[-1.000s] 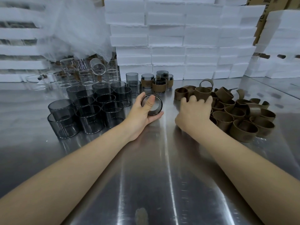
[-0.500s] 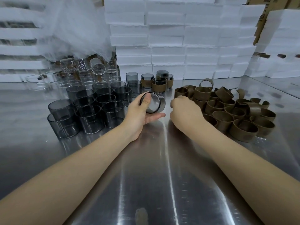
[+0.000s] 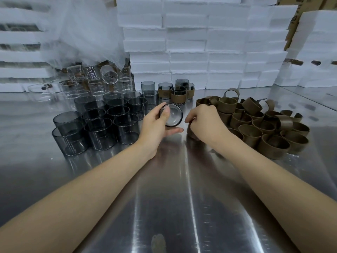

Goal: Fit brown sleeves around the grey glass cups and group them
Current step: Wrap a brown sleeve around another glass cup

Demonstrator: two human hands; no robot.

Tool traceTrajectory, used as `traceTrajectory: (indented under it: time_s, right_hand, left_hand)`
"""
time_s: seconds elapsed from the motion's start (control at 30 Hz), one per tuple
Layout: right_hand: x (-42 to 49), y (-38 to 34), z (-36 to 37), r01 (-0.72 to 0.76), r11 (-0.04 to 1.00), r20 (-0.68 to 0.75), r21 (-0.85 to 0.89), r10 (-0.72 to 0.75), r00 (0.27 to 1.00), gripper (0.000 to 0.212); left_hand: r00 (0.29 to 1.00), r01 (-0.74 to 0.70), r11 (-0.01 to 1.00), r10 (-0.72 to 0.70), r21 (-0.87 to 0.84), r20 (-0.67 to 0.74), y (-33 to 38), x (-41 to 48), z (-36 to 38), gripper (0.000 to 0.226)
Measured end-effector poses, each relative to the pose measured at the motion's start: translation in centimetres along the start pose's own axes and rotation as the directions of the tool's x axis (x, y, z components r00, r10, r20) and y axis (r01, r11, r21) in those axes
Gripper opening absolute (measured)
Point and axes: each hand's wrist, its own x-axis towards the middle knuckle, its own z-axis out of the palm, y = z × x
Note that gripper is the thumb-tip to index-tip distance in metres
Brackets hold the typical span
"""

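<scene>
The left hand (image 3: 155, 128) is holding one cylindrical grey glass cup (image 3: 173, 115) just above the brushed stainless-steel table (image 3: 173, 198). The cup is lying on its side with its round base facing the camera. The thumb (image 3: 165, 114) is pressing across the near face, and the fingers (image 3: 173, 131) are supporting the cup from below.

The right hand (image 3: 207, 125) is positioned just beside the cup, not touching it. Its fingers are curling downward around one brown band-shaped sleeve (image 3: 191, 133), which is mostly hidden under the palm and is resting on or very near the table.

To the left, about twelve bare grey glass cups (image 3: 100, 134) are standing upright in a tight cluster. At least one is sitting on top of another at the front left corner. Overlap is preventing an exact count.

Behind the hands, four finished cups (image 3: 165, 92) are standing together. Three are plainly showing brown sleeves. The rearmost is partly hidden.

To the right, a loose pile of brown sleeves (image 3: 273, 147) is lying on the table, roughly twenty or more. Most are standing on edge as open rings, and a few are uncurled.

At the rear left, several clear glass vessels (image 3: 109, 74) are sitting under a translucent plastic sheet (image 3: 82, 33); their number cannot be told. Stacked white foam blocks (image 3: 187, 42) are forming the back wall.
</scene>
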Motion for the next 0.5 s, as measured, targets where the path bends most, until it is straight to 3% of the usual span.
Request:
traceTrajectory:
  time_s: [0.33, 0.5]
  right_hand:
    - [-0.1, 0.0, -1.2, 0.031, 0.997, 0.119, -0.077, -0.022, 0.993, 0.034]
    - [-0.2, 0.1, -1.3, 0.047, 0.993, 0.297, -0.106, -0.013, 0.955, 0.014]
  left_hand:
    - [0.999, -0.033, 0.999, 0.034, -0.021, 0.042, 0.5, -0.7, 0.1, 0.042]
    - [0.997, -0.072, 0.997, 0.072, -0.012, 0.038, 0.3, -0.8, 0.1, 0.045]
